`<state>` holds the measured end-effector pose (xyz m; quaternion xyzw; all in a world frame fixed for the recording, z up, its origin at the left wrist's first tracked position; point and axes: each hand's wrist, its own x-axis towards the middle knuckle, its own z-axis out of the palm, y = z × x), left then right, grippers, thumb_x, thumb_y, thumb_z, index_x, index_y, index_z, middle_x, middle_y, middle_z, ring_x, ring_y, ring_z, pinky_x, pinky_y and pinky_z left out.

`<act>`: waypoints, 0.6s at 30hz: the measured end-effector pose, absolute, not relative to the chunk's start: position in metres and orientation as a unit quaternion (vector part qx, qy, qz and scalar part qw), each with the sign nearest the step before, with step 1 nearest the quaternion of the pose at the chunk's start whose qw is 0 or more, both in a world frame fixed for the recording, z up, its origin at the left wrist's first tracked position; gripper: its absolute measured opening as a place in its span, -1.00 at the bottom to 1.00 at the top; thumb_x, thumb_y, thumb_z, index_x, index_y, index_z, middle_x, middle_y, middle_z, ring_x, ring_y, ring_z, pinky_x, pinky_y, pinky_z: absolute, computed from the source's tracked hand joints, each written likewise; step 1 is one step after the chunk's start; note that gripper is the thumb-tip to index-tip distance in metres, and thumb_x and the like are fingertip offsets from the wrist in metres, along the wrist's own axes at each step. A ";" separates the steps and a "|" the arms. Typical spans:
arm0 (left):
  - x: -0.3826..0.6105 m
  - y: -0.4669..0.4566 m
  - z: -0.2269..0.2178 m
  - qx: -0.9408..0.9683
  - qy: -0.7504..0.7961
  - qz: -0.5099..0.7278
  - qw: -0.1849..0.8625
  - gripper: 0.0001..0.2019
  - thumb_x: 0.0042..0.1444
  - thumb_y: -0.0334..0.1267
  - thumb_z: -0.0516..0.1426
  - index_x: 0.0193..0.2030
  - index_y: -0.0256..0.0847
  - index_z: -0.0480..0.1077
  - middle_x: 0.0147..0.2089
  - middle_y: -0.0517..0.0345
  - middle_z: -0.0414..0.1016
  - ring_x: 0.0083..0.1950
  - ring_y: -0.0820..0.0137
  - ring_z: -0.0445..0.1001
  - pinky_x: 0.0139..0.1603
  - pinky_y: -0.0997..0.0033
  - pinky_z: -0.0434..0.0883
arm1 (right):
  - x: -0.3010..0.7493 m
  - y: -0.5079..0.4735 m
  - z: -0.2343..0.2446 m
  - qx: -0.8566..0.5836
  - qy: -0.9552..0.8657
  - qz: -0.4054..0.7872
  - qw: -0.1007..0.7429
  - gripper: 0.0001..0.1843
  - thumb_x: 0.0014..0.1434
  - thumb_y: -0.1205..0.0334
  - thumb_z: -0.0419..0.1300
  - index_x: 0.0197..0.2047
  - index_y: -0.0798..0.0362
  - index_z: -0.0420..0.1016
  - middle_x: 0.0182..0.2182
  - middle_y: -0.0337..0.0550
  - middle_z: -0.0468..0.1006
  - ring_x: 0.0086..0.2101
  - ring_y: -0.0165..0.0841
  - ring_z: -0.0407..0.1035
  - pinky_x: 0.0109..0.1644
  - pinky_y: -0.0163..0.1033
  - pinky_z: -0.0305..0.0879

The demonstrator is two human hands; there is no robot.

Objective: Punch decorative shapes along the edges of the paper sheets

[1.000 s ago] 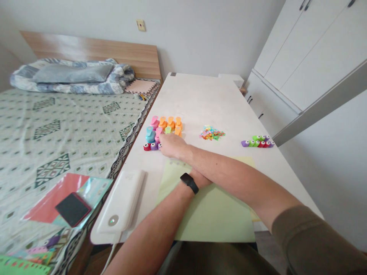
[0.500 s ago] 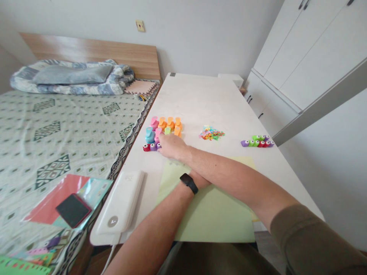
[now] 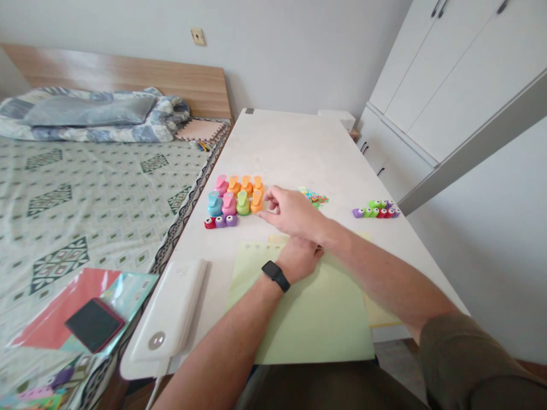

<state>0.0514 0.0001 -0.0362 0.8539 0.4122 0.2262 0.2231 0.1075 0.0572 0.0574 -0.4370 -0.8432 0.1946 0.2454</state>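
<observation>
My right hand (image 3: 287, 209) reaches over my left wrist side, thumb and fingers apart with nothing visible between them. It is just right of an orange craft punch (image 3: 257, 202), the nearest in a block of lever punches. Beside that stand a green punch (image 3: 243, 203), a pink punch (image 3: 229, 204) and a blue punch (image 3: 214, 203). My left hand (image 3: 298, 256), with a black watch on its wrist, rests low over the pale green paper (image 3: 316, 324). Its fingers are curled together, partly behind my right wrist; what they hold, if anything, is hidden.
Colourful paper cut-outs (image 3: 317, 198) lie in a pile beyond my right hand. Small punches (image 3: 376, 210) line up at the right, and three more (image 3: 220, 221) at the left. A white corded device (image 3: 175, 313) lies on the table's left edge, beside a bed holding a phone (image 3: 94, 324).
My right hand has drawn back to the right from the pink and green punches, uncovering them. My left hand now shows more. The view has shifted slightly to the right.
</observation>
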 end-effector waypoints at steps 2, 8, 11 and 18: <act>0.050 0.000 -0.031 0.863 0.412 0.201 0.213 -0.83 0.27 -0.30 0.09 -0.10 -0.20 0.50 -0.11 -0.03 0.61 -0.05 0.20 0.55 0.06 0.15 0.45 | 0.143 0.065 0.057 -0.470 -0.821 0.191 0.261 -0.65 0.20 0.02 0.30 -0.03 0.02 0.45 -0.24 -0.11 0.61 -0.31 -0.32 0.46 -0.20 -0.23 0.31; 0.050 0.000 -0.025 0.871 0.414 0.170 0.201 -0.86 0.28 -0.27 0.11 -0.11 -0.16 0.49 -0.14 0.05 0.60 -0.08 0.25 0.54 0.00 0.24 0.41 | 0.280 0.115 0.042 -0.619 -0.750 0.094 0.212 -0.65 0.13 0.10 0.33 -0.05 0.08 0.53 -0.20 -0.02 0.63 -0.26 -0.28 0.49 -0.11 -0.17 0.37; 0.050 0.000 -0.025 0.871 0.414 0.169 0.203 -0.86 0.28 -0.27 0.10 -0.11 -0.16 0.48 -0.13 0.06 0.60 -0.07 0.25 0.54 0.00 0.25 0.41 | 0.345 0.135 0.039 -0.697 -0.707 0.043 0.113 -0.60 0.11 0.13 0.34 0.00 0.13 0.57 -0.16 0.04 0.65 -0.22 -0.23 0.51 -0.07 -0.16 0.35; 0.050 0.001 -0.029 0.873 0.408 0.180 0.199 -0.86 0.29 -0.26 0.10 -0.12 -0.16 0.48 -0.14 0.07 0.60 -0.08 0.25 0.54 0.00 0.25 0.40 | 0.414 0.141 0.029 -0.715 -0.697 0.027 -0.044 -0.57 0.08 0.12 0.36 0.00 0.14 0.65 -0.06 0.15 0.64 -0.12 -0.15 0.51 -0.08 -0.15 0.31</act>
